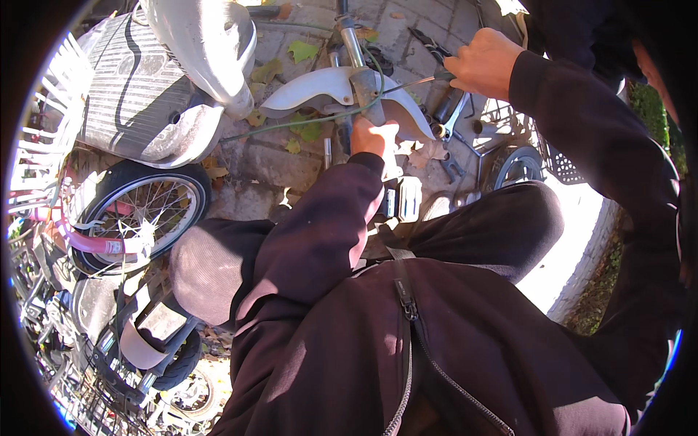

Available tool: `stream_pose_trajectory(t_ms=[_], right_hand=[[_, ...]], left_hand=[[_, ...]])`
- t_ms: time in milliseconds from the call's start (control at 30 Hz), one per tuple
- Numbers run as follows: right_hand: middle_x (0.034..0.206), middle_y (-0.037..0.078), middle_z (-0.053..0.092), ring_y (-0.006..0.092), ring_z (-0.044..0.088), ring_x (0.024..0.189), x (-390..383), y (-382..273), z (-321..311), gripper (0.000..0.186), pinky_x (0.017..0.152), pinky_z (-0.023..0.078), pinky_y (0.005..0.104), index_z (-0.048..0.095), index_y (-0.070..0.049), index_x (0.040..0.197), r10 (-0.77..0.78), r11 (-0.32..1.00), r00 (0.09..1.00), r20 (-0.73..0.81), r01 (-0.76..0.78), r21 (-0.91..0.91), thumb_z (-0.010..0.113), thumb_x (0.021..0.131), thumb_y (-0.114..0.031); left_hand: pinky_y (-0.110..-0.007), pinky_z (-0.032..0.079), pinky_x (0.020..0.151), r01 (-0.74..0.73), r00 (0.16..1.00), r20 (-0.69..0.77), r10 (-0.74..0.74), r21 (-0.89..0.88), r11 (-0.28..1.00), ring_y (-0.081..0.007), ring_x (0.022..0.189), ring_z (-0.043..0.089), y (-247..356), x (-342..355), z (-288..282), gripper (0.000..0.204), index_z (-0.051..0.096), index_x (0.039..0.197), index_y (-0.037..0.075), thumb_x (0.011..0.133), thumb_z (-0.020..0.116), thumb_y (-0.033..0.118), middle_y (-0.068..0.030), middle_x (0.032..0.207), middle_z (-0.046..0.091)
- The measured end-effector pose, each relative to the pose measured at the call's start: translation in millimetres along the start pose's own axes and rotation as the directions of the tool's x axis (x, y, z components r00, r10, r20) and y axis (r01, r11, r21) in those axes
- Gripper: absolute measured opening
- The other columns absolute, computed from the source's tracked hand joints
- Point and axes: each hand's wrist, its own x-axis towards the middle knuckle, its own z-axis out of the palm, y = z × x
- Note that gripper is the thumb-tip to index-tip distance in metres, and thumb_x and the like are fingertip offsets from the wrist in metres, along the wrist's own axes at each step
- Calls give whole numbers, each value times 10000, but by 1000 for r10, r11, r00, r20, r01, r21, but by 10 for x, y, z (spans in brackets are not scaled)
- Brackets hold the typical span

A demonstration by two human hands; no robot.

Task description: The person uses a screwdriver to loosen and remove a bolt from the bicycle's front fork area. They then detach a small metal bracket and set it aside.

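Observation:
A metal front fork (368, 93) with a white mudguard (309, 89) fixed to it lies in front of me. My left hand (372, 138) is closed round its near end. Up and to the right, my right hand (486, 64) is closed on the handle of a screwdriver (414, 83). Its thin shaft points left, and the tip reaches the fork beside the mudguard; whether it touches cannot be made out. A thin green cable (298, 123) runs across the fork, close above my left hand.
Spanners (456, 116) and other tools lie on the paving at right, near a small wheel (518, 167). At left stand a grey-and-white scooter body (138, 94) and a spoked wheel (149, 211) with pink tubing. Another person's dark sleeve (582, 33) shows at upper right.

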Motion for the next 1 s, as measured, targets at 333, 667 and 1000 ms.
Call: stream_pose_trajectory(t_ms=[333, 667, 1000], right_hand=[[580, 66, 581, 175, 528, 455, 25, 45, -100, 403, 436, 405, 341, 688, -21, 890, 154, 487, 867, 474, -484, 727, 660, 884, -424], [595, 22, 516, 144, 529, 470, 64, 137, -50, 417, 421, 369, 306, 639, -12, 900, 78, 333, 903, 422, -422, 843, 668, 892, -428], [627, 82, 621, 267, 651, 668, -2, -155, -73, 338, 604, 470, 389, 647, -67, 752, 131, 989, 989, 61, -135, 53, 663, 862, -386]], left_hand=[[-367, 446, 486, 5, 1000, -5, -5, 45, 999, -232, 549, 612, -23, 22, -27, 219, 585, 816, -78, 779, 732, 80, -146, 663, 608], [-409, 546, 678, 73, 997, 12, -76, 183, 980, -300, 711, 694, 88, -95, -25, 425, 557, 962, -114, 759, 724, 220, -241, 793, 676], [-379, 514, 638, 75, 996, 33, -83, 177, 981, -275, 705, 657, 17, -53, -33, 312, 572, 886, -36, 777, 728, 212, -185, 780, 653]])
